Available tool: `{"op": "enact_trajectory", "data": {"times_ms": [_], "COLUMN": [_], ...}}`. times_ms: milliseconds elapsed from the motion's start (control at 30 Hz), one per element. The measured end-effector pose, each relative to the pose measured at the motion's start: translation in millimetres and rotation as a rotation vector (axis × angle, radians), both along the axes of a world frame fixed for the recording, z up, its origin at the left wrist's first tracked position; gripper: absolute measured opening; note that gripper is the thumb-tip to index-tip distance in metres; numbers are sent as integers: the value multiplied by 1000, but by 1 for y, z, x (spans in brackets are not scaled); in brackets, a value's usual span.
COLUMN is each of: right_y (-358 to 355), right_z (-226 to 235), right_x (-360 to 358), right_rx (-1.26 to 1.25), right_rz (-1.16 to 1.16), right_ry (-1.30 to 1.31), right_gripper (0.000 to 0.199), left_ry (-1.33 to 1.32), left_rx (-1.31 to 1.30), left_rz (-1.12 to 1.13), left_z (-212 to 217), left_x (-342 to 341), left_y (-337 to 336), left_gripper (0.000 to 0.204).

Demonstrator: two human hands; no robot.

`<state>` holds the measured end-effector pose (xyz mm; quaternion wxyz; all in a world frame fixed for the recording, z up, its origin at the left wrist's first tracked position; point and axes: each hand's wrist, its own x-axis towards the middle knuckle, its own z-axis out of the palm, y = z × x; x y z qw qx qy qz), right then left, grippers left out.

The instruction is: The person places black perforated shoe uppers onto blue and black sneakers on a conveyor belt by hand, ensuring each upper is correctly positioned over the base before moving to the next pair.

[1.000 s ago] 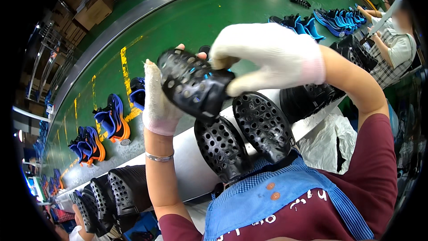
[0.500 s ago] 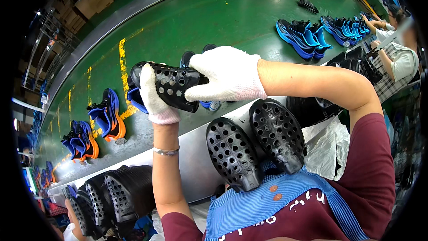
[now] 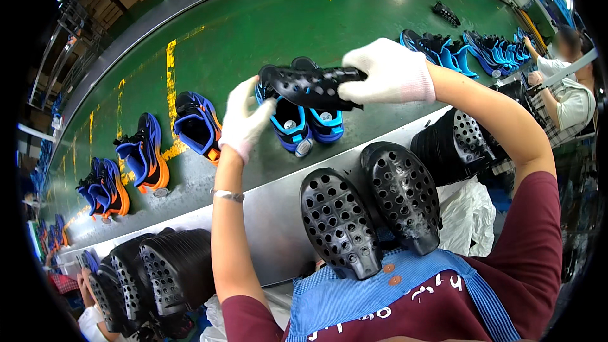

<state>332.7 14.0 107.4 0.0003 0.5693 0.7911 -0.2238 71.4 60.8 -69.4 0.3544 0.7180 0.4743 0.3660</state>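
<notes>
My gloved right hand [image 3: 387, 75] grips one end of a black perforated plastic shoe tree [image 3: 310, 85], held tilted above the belt. Under it stands a pair of black shoes with light-blue trim, the left shoe [image 3: 288, 128] and the right shoe [image 3: 327, 125], partly covered by the shoe tree. Beside the left shoe is my gloved left hand [image 3: 244, 120], its thumb and fingers apart near the shoe tree's rounded end; whether it touches either is unclear. Two more shoe trees, one on the left [image 3: 339, 221] and one on the right [image 3: 403, 196], rest against my apron.
A blue-and-orange shoe [image 3: 197, 128] and others like it stand on the green belt [image 3: 253, 25] to the left. Stacked shoe trees [image 3: 174, 269] fill the near left, with another stack [image 3: 453, 145] at right. Blue-trimmed shoes [image 3: 437, 50] line the far right, near a seated co-worker [image 3: 563, 76].
The shoe tree has moved right, from beside the orange-soled shoe to above the blue-trimmed pair. My left hand has let go of it; my right hand still holds it.
</notes>
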Motion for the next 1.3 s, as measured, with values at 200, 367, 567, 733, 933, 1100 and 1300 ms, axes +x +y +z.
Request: {"op": "enact_trajectory", "data": {"times_ms": [200,367,567,733,933,1100,1300], "right_y": [11,42,63,60,60,69,73], "right_z": [-18,-32,-40,-70,-92,-124,-100], "right_x": [-2,-7,-34,-66,-100,-102,-103], "right_rx": [-216,-380,-326,-154,-103,-41,-178], "right_rz": [62,23,27,52,194,180,106], "right_ry": [-100,-115,-253,-371,-358,-356,-270], "right_gripper": [49,50,45,33,28,26,29], "left_ry": [120,288,307,276,156,43,183], "left_rx": [-12,-25,26,146,101,125,324], "left_rz": [60,111,193,280,289,436,126], "left_z": [-2,10,10,-2,-15,-16,-9], "left_x": [29,45,60,55,35,32,51], "left_y": [18,22,20,15,5,-35,-76], "left_gripper": [34,36,37,35,37,32,25]}}
